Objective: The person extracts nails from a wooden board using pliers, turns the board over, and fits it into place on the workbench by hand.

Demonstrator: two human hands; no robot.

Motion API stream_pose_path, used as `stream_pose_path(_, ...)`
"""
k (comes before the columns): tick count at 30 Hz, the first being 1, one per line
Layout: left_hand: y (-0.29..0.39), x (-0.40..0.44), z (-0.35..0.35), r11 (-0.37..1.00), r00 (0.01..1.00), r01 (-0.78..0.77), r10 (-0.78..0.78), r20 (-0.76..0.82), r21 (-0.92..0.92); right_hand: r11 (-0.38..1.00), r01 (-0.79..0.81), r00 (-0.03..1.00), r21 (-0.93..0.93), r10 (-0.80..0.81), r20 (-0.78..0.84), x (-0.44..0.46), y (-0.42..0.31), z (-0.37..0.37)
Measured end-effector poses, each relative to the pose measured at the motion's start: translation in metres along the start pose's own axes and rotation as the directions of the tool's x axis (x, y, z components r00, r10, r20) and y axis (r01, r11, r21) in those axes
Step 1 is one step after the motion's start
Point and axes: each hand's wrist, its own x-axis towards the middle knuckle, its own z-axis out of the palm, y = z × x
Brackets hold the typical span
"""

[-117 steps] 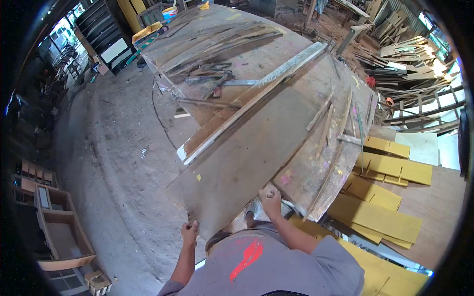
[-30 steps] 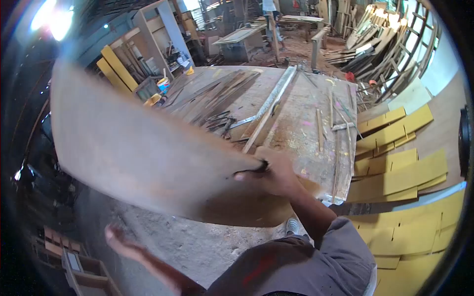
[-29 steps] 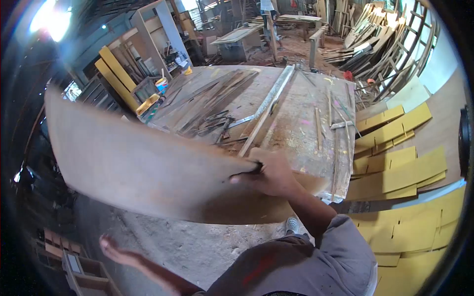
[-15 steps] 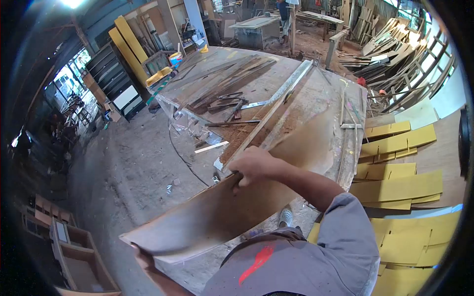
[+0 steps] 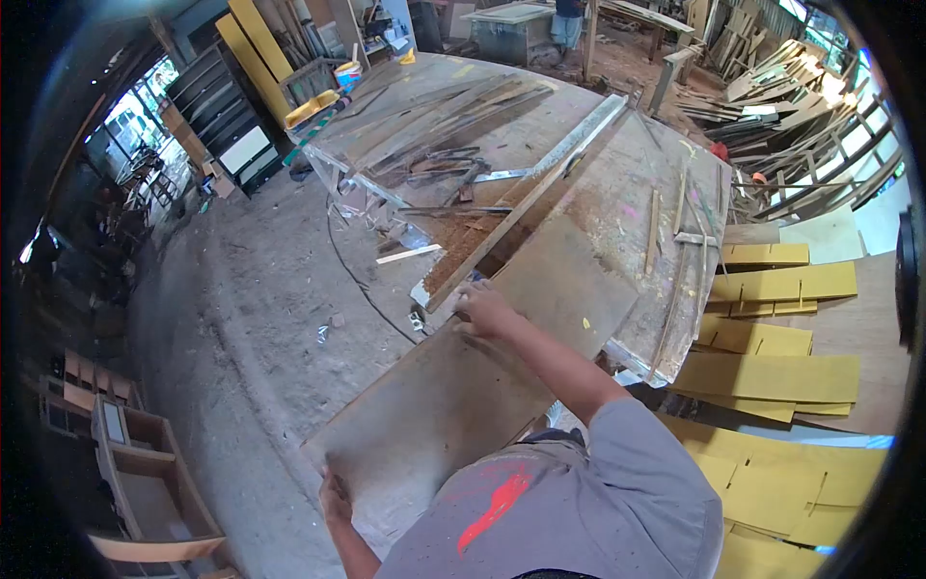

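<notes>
Brown panel (image 5: 453,400): far end over worktable (image 5: 627,207); left hand (image 5: 335,497): gripping panel's near end; right hand (image 5: 485,309): gripping its left long edge; bucket (image 5: 347,74): near worktable's far-left edge; contents too small to tell.

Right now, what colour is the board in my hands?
The board is greyish brown, best seen in the head view.

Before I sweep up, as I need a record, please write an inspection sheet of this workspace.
Surface: worktable, stained, with sawdust.
Job's things: brown panel, far end over the worktable, near end beyond it.
Clutter: wood strips across the worktable.
Hands: left hand holds a near corner; right hand grips the outer long edge.
Cables: dark cord on the floor; type unclear.
Surroundings: yellow boards right, wooden cabinet left, person beyond.
</notes>
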Motion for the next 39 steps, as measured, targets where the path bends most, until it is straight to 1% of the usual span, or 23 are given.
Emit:
stream_pose_path(2,-0.006,-0.008,0.004,0.995,0.996,0.023,-0.032,0.089,0.100,0.971,-0.231,0.973,0.064,0.230,0.027,-0.045,-0.007,-0.013)
stream_pose_path(3,-0.012,-0.015,0.009,0.989,0.990,0.033,-0.052,0.130,0.141,0.911,-0.402,0.916,0.094,0.400,0.045,-0.077,-0.015,-0.026)
stream_pose_path(4,-0.025,-0.014,0.007,0.985,0.988,0.088,-0.105,0.115,0.146,0.820,-0.559,0.829,0.119,0.556,0.064,-0.107,-0.024,-0.045)
stream_pose_path(5,-0.051,-0.002,-0.010,0.978,0.982,0.140,-0.157,0.103,0.152,0.715,-0.693,0.716,0.093,0.667,0.208,-0.126,-0.034,-0.076)
stream_pose_path(6,-0.067,0.005,-0.017,0.968,0.974,0.191,-0.208,0.093,0.161,0.654,-0.755,0.656,0.058,0.748,0.101,-0.171,-0.040,-0.068)
stream_pose_path(7,-0.071,-0.001,-0.008,0.974,0.969,0.213,-0.221,0.113,0.074,0.581,-0.813,0.582,0.042,0.813,-0.008,-0.216,-0.047,-0.062)
stream_pose_path(8,-0.082,-0.011,-0.004,0.972,0.963,0.236,-0.232,0.136,-0.012,0.552,-0.834,0.547,0.025,0.831,-0.106,-0.238,-0.058,-0.072)
stream_pose_path(9,-0.087,-0.018,0.001,0.961,0.957,0.259,-0.243,0.156,-0.094,0.395,-0.910,0.401,0.124,0.915,0.034,-0.251,-0.072,-0.078)
stream_pose_path(10,-0.090,-0.015,0.004,0.961,0.952,0.262,-0.242,0.186,-0.089,0.209,-0.958,0.246,0.198,0.951,0.188,-0.258,-0.083,-0.081)
stream_pose_path(13,-0.108,-0.003,0.024,0.962,0.937,0.256,-0.223,0.269,-0.095,0.073,-0.975,0.166,0.210,0.867,0.470,-0.257,-0.081,-0.053)
stream_pose_path(16,-0.124,0.013,0.056,0.989,0.965,0.143,-0.147,0.217,0.033,0.061,-0.968,0.159,0.241,0.898,0.410,-0.221,-0.062,-0.047)
stream_pose_path(19,-0.133,0.030,0.100,0.984,0.964,0.176,-0.177,0.197,0.022,0.210,-0.974,0.225,0.084,0.939,0.258,-0.228,-0.018,-0.011)
stream_pose_path(22,-0.147,0.031,0.147,0.961,0.943,0.272,-0.259,0.208,-0.039,0.227,-0.965,0.252,0.130,0.937,0.240,-0.212,0.023,-0.012)
stream_pose_path(23,-0.156,0.033,0.159,0.952,0.935,0.297,-0.276,0.221,-0.069,0.232,-0.967,0.251,0.106,0.941,0.229,-0.208,0.035,-0.013)
stream_pose_path(24,-0.157,0.020,0.177,0.975,0.966,0.222,-0.217,0.138,-0.016,0.235,-0.969,0.248,0.081,0.944,0.220,-0.207,0.047,-0.011)
stream_pose_path(25,-0.159,0.021,0.188,0.980,0.973,0.196,-0.189,0.133,-0.038,0.238,-0.970,0.244,0.056,0.947,0.209,-0.200,0.057,-0.016)
stream_pose_path(27,-0.166,0.023,0.204,0.986,0.983,0.148,-0.138,0.117,-0.081,0.194,-0.980,0.198,0.042,0.940,0.279,-0.183,0.068,-0.039)
stream_pose_path(28,-0.168,0.023,0.205,0.983,0.981,0.163,-0.151,0.125,-0.089,0.173,-0.984,0.174,0.031,0.933,0.316,-0.178,0.070,-0.048)
stream_pose_path(31,-0.168,0.023,0.212,0.971,0.970,0.201,-0.178,0.166,-0.127,0.331,-0.943,0.331,0.014,0.937,0.110,-0.196,0.082,-0.023)
stream_pose_path(33,-0.172,0.029,0.211,0.964,0.960,0.216,-0.180,0.216,-0.153,0.230,-0.972,0.233,0.042,0.939,0.254,-0.185,0.089,-0.041)
stream_pose_path(34,-0.172,0.026,0.218,0.968,0.966,0.210,-0.184,0.184,-0.135,0.176,-0.983,0.182,0.050,0.928,0.326,-0.178,0.090,-0.051)
stream_pose_path(37,-0.171,0.019,0.244,0.976,0.976,0.197,-0.186,0.117,-0.091,0.326,-0.945,0.323,-0.005,0.938,0.126,-0.203,0.119,-0.019)
stream_pose_path(39,-0.176,0.025,0.262,0.980,0.976,0.190,-0.180,0.122,-0.067,0.305,-0.946,0.280,-0.106,0.938,0.204,-0.198,0.133,-0.031)
